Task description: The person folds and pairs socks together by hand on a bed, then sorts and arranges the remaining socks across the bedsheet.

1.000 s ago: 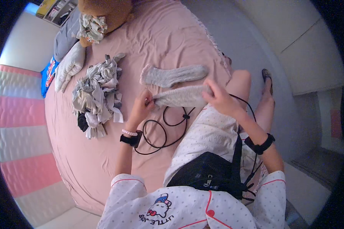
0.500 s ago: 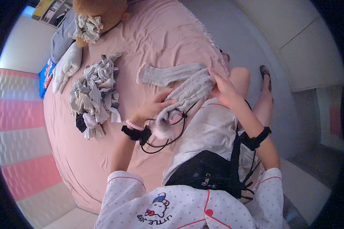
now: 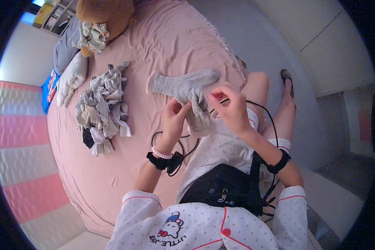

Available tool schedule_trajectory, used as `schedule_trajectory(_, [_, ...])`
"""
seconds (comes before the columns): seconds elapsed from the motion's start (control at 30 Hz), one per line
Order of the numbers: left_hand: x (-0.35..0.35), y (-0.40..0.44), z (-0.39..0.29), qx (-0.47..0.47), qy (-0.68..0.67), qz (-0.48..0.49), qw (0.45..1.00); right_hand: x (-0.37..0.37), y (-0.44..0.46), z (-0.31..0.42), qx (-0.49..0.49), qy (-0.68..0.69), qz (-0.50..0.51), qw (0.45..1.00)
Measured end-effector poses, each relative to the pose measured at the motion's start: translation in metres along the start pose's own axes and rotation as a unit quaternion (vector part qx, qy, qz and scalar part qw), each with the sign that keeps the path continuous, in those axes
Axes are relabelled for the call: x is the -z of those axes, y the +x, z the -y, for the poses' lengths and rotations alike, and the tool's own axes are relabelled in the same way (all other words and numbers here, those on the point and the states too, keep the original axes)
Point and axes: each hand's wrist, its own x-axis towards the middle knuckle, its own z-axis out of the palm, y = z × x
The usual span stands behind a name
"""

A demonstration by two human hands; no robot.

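Observation:
My left hand (image 3: 174,118) pinches a grey fuzzy sock (image 3: 200,123) between thumb and fingers, and the sock hangs bunched over my lap. Close to its right side, my right hand (image 3: 231,109) is raised with fingers curled in toward the thumb. Whether anything sits between those fingertips is hidden. Just beyond, a second grey fuzzy sock (image 3: 185,81) with a pinkish cuff lies flat on the bed, partly overlapped by the held one.
A heap of pale and grey clothes (image 3: 102,108) lies on the pink bedsheet (image 3: 154,37). Behind it are a white pillow (image 3: 73,79) and a brown plush toy (image 3: 108,16) with folded cloth against it. Black cables (image 3: 266,108) run from straps at my wrists.
The held sock has gone from stretched between both hands to bunched at my left hand. My right hand has moved left and curled its fingers; my left hand has turned more upright.

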Motion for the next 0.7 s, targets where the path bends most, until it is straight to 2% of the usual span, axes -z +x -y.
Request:
schedule_trajectory(0.07, [-0.002, -0.002, 0.002, -0.054, 0.016, -0.012, 0.998, 0.003, -0.001, 0.009, 0.078, -0.057, 0.025, 0.995])
schedule_trajectory(0.2, [-0.005, -0.008, 0.001, -0.054, 0.027, -0.013, 0.998, -0.004, -0.005, 0.006, 0.081, -0.064, 0.027, 0.994])
schedule_trajectory(0.27, [0.0, -0.007, 0.003, -0.026, -0.008, -0.036, 0.999, -0.002, -0.002, 0.0, 0.042, 0.026, 0.016, 0.999])
schedule_trajectory(0.3, [0.004, -0.007, 0.002, -0.026, -0.007, -0.036, 0.999, 0.003, 0.003, -0.005, 0.042, 0.027, 0.016, 0.999])
schedule_trajectory(0.33, [0.008, -0.004, -0.004, -0.025, -0.053, -0.034, 0.998, 0.01, 0.011, -0.012, -0.025, 0.163, 0.052, 0.985])
schedule_trajectory(0.37, [0.009, -0.003, -0.008, -0.024, -0.099, -0.031, 0.994, 0.015, 0.015, -0.016, -0.09, 0.295, 0.087, 0.947])
schedule_trajectory(0.4, [0.006, -0.002, -0.01, -0.024, -0.099, -0.031, 0.994, 0.014, 0.015, -0.022, -0.09, 0.295, 0.087, 0.947])
schedule_trajectory(0.47, [-0.008, -0.003, -0.014, 0.008, -0.158, -0.019, 0.987, 0.008, 0.012, -0.033, -0.191, 0.358, 0.136, 0.904])
schedule_trajectory(0.57, [-0.024, -0.004, -0.021, 0.041, -0.206, 0.0, 0.978, -0.002, 0.009, -0.035, -0.179, 0.281, 0.104, 0.937])
schedule_trajectory(0.6, [-0.024, -0.004, -0.018, 0.042, -0.205, 0.001, 0.978, -0.001, 0.007, -0.033, -0.181, 0.281, 0.103, 0.937])
schedule_trajectory(0.67, [-0.023, -0.004, -0.012, 0.001, -0.119, 0.011, 0.993, 0.007, 0.006, -0.011, -0.23, 0.357, 0.16, 0.891])
schedule_trajectory(0.7, [-0.023, -0.005, -0.009, 0.001, -0.119, 0.011, 0.993, 0.006, 0.004, -0.009, -0.231, 0.357, 0.16, 0.891])
